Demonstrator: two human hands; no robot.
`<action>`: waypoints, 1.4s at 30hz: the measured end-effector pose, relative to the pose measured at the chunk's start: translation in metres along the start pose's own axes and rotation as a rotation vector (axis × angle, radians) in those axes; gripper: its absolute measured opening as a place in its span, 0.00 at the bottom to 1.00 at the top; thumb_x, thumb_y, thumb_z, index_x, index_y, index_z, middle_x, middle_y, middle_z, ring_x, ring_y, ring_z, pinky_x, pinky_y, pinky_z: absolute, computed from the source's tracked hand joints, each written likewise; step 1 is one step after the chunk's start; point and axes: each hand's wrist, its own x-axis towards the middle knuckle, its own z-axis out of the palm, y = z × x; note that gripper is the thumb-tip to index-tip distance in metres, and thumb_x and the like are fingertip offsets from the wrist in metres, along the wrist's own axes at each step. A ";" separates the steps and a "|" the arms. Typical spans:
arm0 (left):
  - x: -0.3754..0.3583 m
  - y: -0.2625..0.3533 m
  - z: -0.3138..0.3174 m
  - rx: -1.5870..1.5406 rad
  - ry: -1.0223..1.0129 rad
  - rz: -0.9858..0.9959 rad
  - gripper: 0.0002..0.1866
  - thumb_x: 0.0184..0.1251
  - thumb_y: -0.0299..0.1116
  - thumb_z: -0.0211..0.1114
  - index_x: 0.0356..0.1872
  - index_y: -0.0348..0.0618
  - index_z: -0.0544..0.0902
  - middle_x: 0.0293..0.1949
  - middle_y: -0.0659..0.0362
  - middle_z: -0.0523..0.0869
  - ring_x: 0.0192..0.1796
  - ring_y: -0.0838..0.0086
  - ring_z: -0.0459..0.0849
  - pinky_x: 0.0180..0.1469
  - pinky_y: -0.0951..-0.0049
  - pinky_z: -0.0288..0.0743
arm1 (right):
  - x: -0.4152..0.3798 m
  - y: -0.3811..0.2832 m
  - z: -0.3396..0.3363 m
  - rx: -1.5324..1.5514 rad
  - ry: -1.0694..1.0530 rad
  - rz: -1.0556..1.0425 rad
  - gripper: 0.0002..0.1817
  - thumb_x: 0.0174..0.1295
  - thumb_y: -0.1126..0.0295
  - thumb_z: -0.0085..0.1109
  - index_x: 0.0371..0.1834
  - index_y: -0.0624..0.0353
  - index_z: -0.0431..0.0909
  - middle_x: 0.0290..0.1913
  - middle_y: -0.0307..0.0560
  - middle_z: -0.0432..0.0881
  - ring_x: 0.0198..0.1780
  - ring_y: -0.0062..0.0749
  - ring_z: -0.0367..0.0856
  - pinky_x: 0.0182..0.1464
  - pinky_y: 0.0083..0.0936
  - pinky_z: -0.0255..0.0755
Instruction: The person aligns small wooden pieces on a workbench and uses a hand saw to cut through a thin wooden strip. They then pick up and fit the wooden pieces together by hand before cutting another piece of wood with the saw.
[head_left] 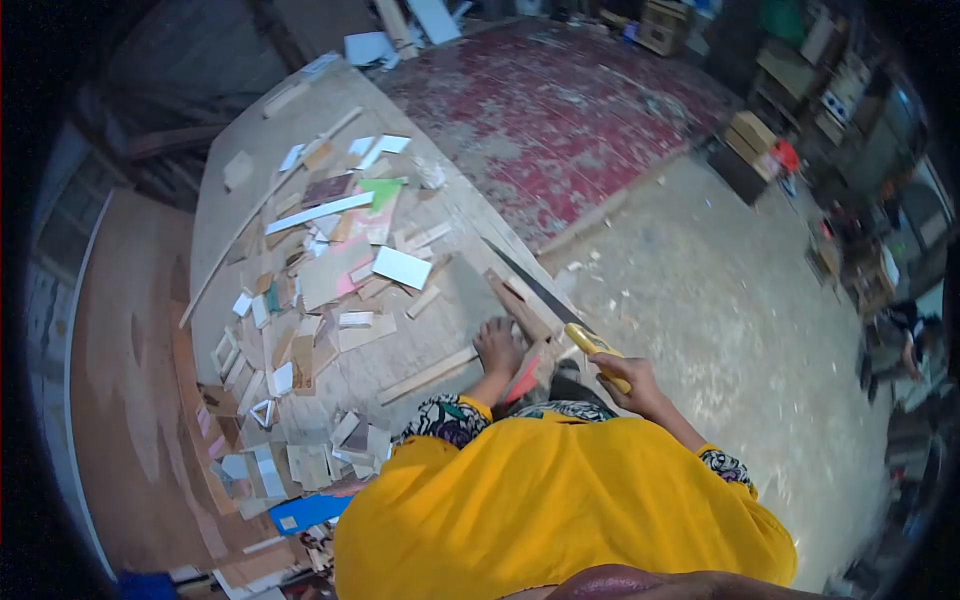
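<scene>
My right hand (632, 384) is closed around the yellow handle of a handsaw (540, 288). The saw's dark blade slants up and left, along the table's right edge. On the tabletop, my left hand (499, 347) presses down over the end of a pale wooden strip (425, 377), its fingers pointing away from me. Between that hand and the blade lies a brown piece of wood (520, 308) near the edge. Whether the saw's teeth touch any wood cannot be made out.
The worktable (375, 110) carries many scattered wood offcuts, a white block (402, 268) and a green piece (382, 192). A brown panel (130, 370) stands along the left. Red worn flooring (560, 120) and concrete (720, 300) lie right; cardboard boxes (750, 140) stand farther off.
</scene>
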 end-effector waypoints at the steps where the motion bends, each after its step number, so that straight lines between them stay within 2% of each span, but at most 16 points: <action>1: 0.002 0.000 0.001 0.018 -0.017 -0.019 0.16 0.50 0.35 0.62 0.43 0.52 0.79 0.47 0.58 0.75 0.54 0.61 0.70 0.51 0.55 0.62 | 0.023 0.011 0.002 -0.009 -0.034 -0.074 0.22 0.48 0.73 0.61 0.50 0.50 0.76 0.32 0.50 0.82 0.32 0.46 0.81 0.37 0.30 0.75; 2: 0.004 -0.004 0.002 0.028 0.008 -0.047 0.16 0.50 0.35 0.62 0.43 0.52 0.79 0.47 0.58 0.75 0.54 0.61 0.70 0.51 0.55 0.62 | 0.046 0.020 0.006 -0.032 -0.046 -0.173 0.23 0.48 0.73 0.61 0.51 0.48 0.75 0.30 0.49 0.81 0.30 0.46 0.81 0.34 0.31 0.74; 4: 0.007 -0.012 0.004 0.081 -0.219 0.016 0.15 0.49 0.31 0.61 0.42 0.49 0.79 0.46 0.55 0.76 0.53 0.59 0.71 0.52 0.55 0.62 | 0.095 0.030 0.013 -0.026 -0.091 -0.283 0.20 0.50 0.72 0.61 0.49 0.48 0.76 0.30 0.50 0.81 0.29 0.46 0.80 0.32 0.33 0.74; 13: 0.011 0.011 -0.029 -0.045 -0.126 0.005 0.15 0.46 0.31 0.64 0.40 0.46 0.79 0.40 0.54 0.76 0.48 0.57 0.73 0.45 0.57 0.68 | 0.283 0.057 0.092 -0.197 -0.294 -0.717 0.18 0.53 0.66 0.57 0.50 0.45 0.75 0.30 0.49 0.80 0.28 0.45 0.80 0.28 0.38 0.71; 16: 0.011 0.014 -0.030 -0.087 -0.042 0.013 0.17 0.45 0.33 0.67 0.39 0.46 0.77 0.39 0.55 0.75 0.46 0.58 0.73 0.45 0.58 0.68 | 0.323 0.055 0.134 -0.292 -0.478 -0.686 0.22 0.53 0.67 0.56 0.54 0.47 0.72 0.34 0.51 0.80 0.33 0.48 0.80 0.34 0.40 0.73; 18: 0.009 0.012 -0.026 -0.114 0.025 0.062 0.16 0.43 0.32 0.67 0.37 0.45 0.77 0.38 0.53 0.75 0.44 0.57 0.73 0.44 0.57 0.67 | 0.340 0.063 0.168 -0.266 -0.616 -0.897 0.27 0.52 0.66 0.56 0.59 0.48 0.67 0.38 0.53 0.79 0.40 0.52 0.79 0.41 0.41 0.73; 19: 0.011 0.008 -0.024 -0.121 0.007 0.058 0.16 0.43 0.32 0.67 0.37 0.45 0.77 0.38 0.53 0.75 0.44 0.57 0.73 0.44 0.57 0.67 | 0.345 0.065 0.182 -0.228 -0.645 -0.921 0.40 0.44 0.67 0.63 0.65 0.48 0.58 0.39 0.55 0.78 0.41 0.51 0.78 0.41 0.42 0.71; 21: 0.013 0.002 -0.020 0.035 -0.085 0.083 0.14 0.42 0.33 0.66 0.33 0.43 0.78 0.37 0.51 0.75 0.42 0.56 0.73 0.42 0.56 0.67 | 0.343 0.041 0.171 -0.190 -0.674 -0.888 0.43 0.39 0.65 0.67 0.64 0.49 0.59 0.45 0.56 0.77 0.48 0.51 0.75 0.48 0.41 0.70; 24: 0.016 0.002 -0.032 0.079 -0.229 0.073 0.13 0.45 0.33 0.64 0.34 0.43 0.78 0.38 0.51 0.76 0.44 0.57 0.73 0.45 0.57 0.66 | 0.326 0.041 0.147 -0.069 -0.517 -0.716 0.33 0.39 0.62 0.68 0.54 0.52 0.72 0.51 0.54 0.75 0.50 0.50 0.73 0.52 0.40 0.68; 25: 0.017 0.002 -0.041 0.061 -0.245 0.068 0.14 0.47 0.32 0.61 0.38 0.43 0.79 0.41 0.52 0.76 0.46 0.59 0.73 0.48 0.58 0.66 | 0.312 0.020 0.114 -0.116 -0.539 -0.495 0.29 0.39 0.63 0.68 0.51 0.52 0.75 0.49 0.53 0.77 0.49 0.49 0.74 0.51 0.39 0.69; 26: 0.015 -0.004 -0.040 0.002 -0.152 0.074 0.17 0.47 0.34 0.63 0.41 0.44 0.79 0.43 0.52 0.76 0.48 0.59 0.73 0.50 0.58 0.66 | 0.300 0.051 0.119 -0.221 -0.372 -0.372 0.28 0.41 0.61 0.68 0.50 0.52 0.76 0.46 0.53 0.78 0.48 0.48 0.75 0.49 0.39 0.70; 28: 0.006 -0.012 -0.043 -0.049 -0.096 0.023 0.22 0.46 0.36 0.66 0.46 0.46 0.78 0.46 0.54 0.76 0.52 0.59 0.72 0.52 0.59 0.65 | 0.273 0.086 0.112 -0.322 -0.329 -0.095 0.28 0.43 0.53 0.68 0.48 0.54 0.77 0.42 0.53 0.78 0.44 0.48 0.77 0.46 0.39 0.72; 32: -0.005 -0.031 -0.060 -0.035 -0.071 -0.017 0.26 0.41 0.38 0.72 0.47 0.47 0.77 0.46 0.56 0.76 0.52 0.61 0.72 0.52 0.60 0.64 | 0.228 0.109 0.110 -0.466 -0.421 -0.009 0.29 0.40 0.52 0.69 0.45 0.56 0.77 0.41 0.54 0.77 0.42 0.49 0.78 0.44 0.40 0.73; 35: -0.007 -0.044 -0.061 -0.081 -0.056 -0.018 0.24 0.39 0.38 0.73 0.43 0.47 0.78 0.44 0.57 0.77 0.51 0.61 0.73 0.52 0.60 0.64 | 0.221 0.101 0.117 -0.383 -0.349 0.083 0.27 0.40 0.50 0.68 0.41 0.57 0.77 0.40 0.56 0.76 0.46 0.51 0.76 0.47 0.40 0.72; 37: -0.008 -0.051 -0.061 -0.148 -0.002 0.014 0.23 0.39 0.38 0.73 0.40 0.47 0.79 0.43 0.58 0.77 0.51 0.61 0.72 0.51 0.60 0.64 | 0.216 0.098 0.120 -0.410 -0.278 0.066 0.28 0.38 0.54 0.70 0.42 0.57 0.77 0.42 0.55 0.76 0.42 0.49 0.77 0.42 0.40 0.73; 42: -0.005 -0.061 -0.058 -0.141 -0.041 0.117 0.18 0.44 0.38 0.69 0.40 0.48 0.80 0.42 0.58 0.77 0.50 0.61 0.72 0.50 0.59 0.65 | 0.206 0.107 0.127 -0.394 -0.308 0.225 0.21 0.38 0.57 0.70 0.33 0.58 0.79 0.33 0.54 0.78 0.38 0.48 0.79 0.40 0.37 0.73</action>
